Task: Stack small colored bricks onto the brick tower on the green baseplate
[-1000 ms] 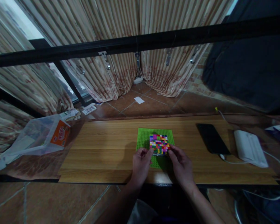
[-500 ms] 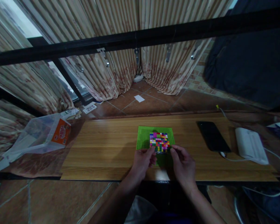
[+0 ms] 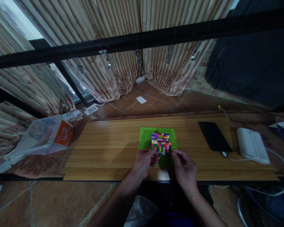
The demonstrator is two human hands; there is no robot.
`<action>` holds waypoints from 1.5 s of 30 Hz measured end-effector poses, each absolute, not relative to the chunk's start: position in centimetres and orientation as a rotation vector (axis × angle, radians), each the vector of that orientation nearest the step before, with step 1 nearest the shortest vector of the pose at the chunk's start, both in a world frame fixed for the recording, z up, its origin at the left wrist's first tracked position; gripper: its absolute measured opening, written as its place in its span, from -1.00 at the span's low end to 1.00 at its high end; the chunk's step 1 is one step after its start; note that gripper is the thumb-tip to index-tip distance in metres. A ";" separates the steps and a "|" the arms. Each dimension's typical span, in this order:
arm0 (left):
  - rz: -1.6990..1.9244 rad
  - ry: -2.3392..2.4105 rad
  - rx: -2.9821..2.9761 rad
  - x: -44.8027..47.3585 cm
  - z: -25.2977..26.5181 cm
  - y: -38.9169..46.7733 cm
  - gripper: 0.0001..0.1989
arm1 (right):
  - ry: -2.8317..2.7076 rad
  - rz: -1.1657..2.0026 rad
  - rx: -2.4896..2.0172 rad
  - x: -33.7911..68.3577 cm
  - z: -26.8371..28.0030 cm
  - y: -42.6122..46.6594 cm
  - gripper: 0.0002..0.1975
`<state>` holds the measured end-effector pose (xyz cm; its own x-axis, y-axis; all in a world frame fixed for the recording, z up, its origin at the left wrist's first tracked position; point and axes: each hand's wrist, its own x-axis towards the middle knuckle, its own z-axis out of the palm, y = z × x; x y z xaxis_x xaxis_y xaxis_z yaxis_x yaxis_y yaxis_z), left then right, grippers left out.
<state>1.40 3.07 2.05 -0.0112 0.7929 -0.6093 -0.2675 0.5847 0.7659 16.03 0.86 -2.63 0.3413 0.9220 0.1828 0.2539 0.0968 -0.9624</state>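
A multicoloured block of small toy building bricks is over a green studded baseplate on the wooden table. My left hand pinches the block's near left corner between thumb and curled fingers. At its near right corner, my right hand has thumb and forefinger closed on the edge. A dark shadow covers the near part of the baseplate below the block. Whether the block is pressed onto the studs or lifted slightly off them, I cannot tell.
A black phone with a cable lies to the right, beside a white box-like device with its own cord. Left of the wooden table, a clear plastic bin with an orange label lies on its side. A black rail crosses before the curtains.
The view has shifted slightly. Both hands stay at the block's near corners, and the block and baseplate look nearly the same.
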 end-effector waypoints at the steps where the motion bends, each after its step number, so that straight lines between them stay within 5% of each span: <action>1: 0.898 1.328 0.505 1.4 2.1 3.1 -0.62 | -1.169 0.698 -1.420 16.1 -2.6 0.8 -0.74; 9: 0.970 1.408 0.693 1.5 0.6 2.8 -0.67 | -1.519 0.538 -1.334 16.0 -1.5 0.8 -0.80; 17: 1.114 1.592 1.308 0.3 -1.3 1.7 -0.90 | -1.858 0.008 -1.284 16.0 -1.6 2.2 -0.82; 27: 1.112 1.684 1.872 0.8 -0.5 2.8 -0.27 | -1.927 -0.127 -1.168 15.9 -2.5 3.0 -0.85; 45: 1.029 1.528 1.926 0.8 -1.4 3.4 -0.40 | -1.951 -0.035 -1.103 16.3 -3.1 3.3 -0.86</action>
<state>0.82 3.39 -1.43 0.0973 0.9596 0.2640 0.6054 -0.2677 0.7496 16.27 3.30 -3.10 -0.2289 0.6822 0.6944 0.7066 0.6071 -0.3635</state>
